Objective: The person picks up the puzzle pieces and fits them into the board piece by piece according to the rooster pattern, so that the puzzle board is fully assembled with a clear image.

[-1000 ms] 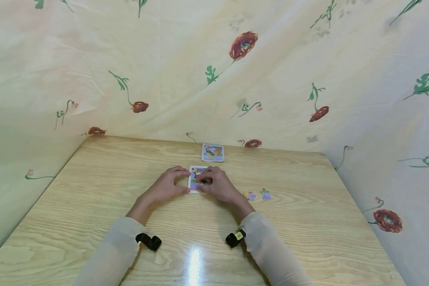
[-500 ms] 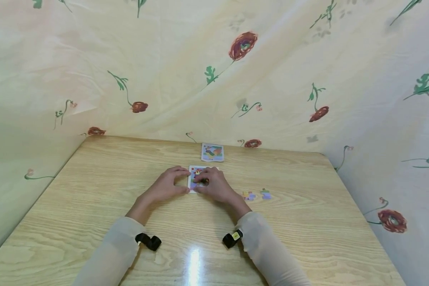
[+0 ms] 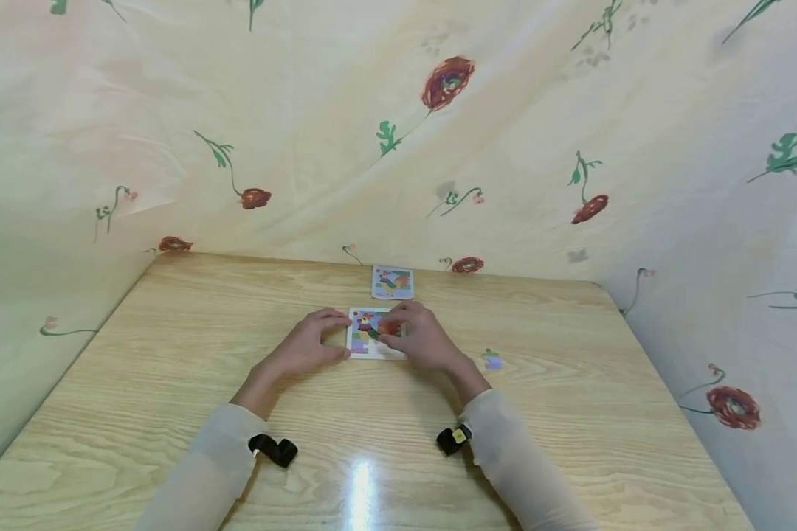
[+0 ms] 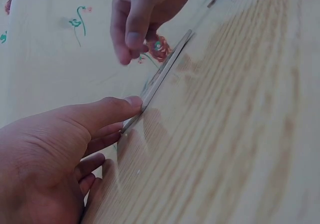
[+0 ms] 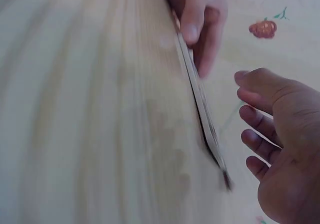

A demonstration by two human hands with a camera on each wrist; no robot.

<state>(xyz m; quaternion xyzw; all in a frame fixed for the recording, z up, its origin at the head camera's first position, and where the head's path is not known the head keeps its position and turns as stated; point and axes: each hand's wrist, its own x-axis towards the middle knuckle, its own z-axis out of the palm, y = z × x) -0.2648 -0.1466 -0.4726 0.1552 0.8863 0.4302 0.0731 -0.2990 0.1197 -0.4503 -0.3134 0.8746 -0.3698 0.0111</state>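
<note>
A small jigsaw board (image 3: 361, 345) with a rooster picture and a pale frame lies flat on the wooden table. Toward its lower middle a white patch shows in the picture. My left hand (image 3: 310, 342) holds the board's left side between thumb and fingers; in the left wrist view its thumb (image 4: 131, 102) presses the board's edge. Above the board's right part hovers my right hand (image 3: 427, 338), its fingers loosely bent. The right wrist view shows nothing between those fingers, apart from the board (image 5: 196, 92).
A matching rooster picture card (image 3: 393, 283) lies behind the board, near the table's back edge. To the right of my right wrist is a loose puzzle piece (image 3: 492, 359) in green and lilac. Flower-print cloth (image 3: 305, 147) hangs around the table.
My right hand first shifts slightly left over the board, then moves right, uncovering more of the rooster. The nearer loose piece is now out of sight by my right wrist. My left hand stays put.
</note>
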